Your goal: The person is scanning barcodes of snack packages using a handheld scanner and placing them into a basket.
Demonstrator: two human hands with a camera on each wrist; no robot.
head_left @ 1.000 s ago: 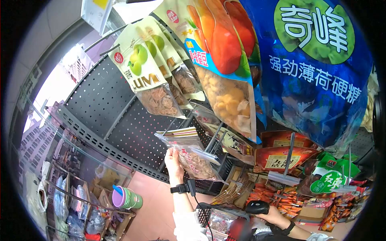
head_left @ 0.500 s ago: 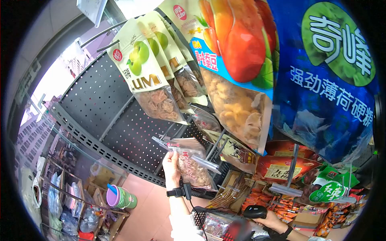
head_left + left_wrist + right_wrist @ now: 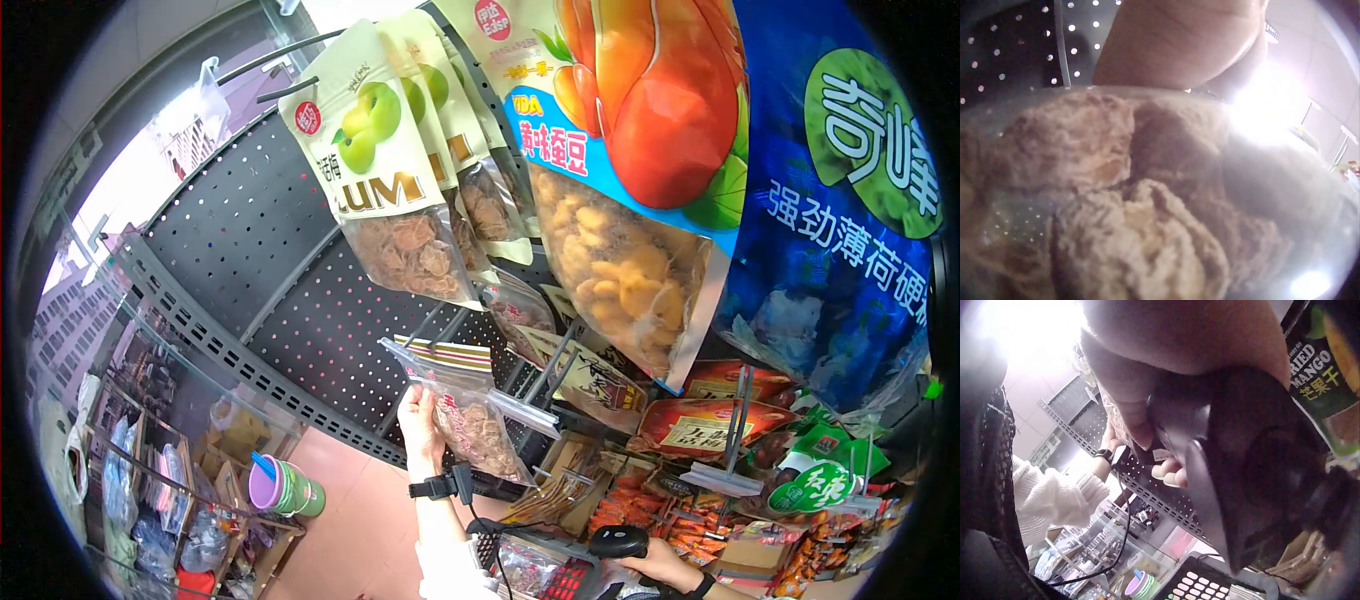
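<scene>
Near the lower middle of the head view, my left hand [image 3: 421, 430] grips the left edge of a clear bag of brown dried fruit [image 3: 480, 438]. The bag has a striped top and hangs at a metal hook with a clear label holder [image 3: 522, 412] in front. Wrinkled brown pieces [image 3: 1141, 237] fill the left wrist view, seen through the plastic. Lower right, my right hand [image 3: 668, 567] holds a black handheld scanner [image 3: 618, 541], its fingers wrapped round the grip [image 3: 1210, 487] in the right wrist view.
Plum bags [image 3: 385, 190], a broad bean bag [image 3: 620, 290] and a large blue candy bag [image 3: 840, 270] hang close in front. Behind stands a black perforated rack panel [image 3: 250, 230]. Below are a black basket [image 3: 1200, 587] and stacked buckets [image 3: 290, 490] on the floor.
The head view has shifted, bringing the hanging bags larger and further right. The clear bag's striped top, out of sight half a second ago, shows again. Both hands keep their holds.
</scene>
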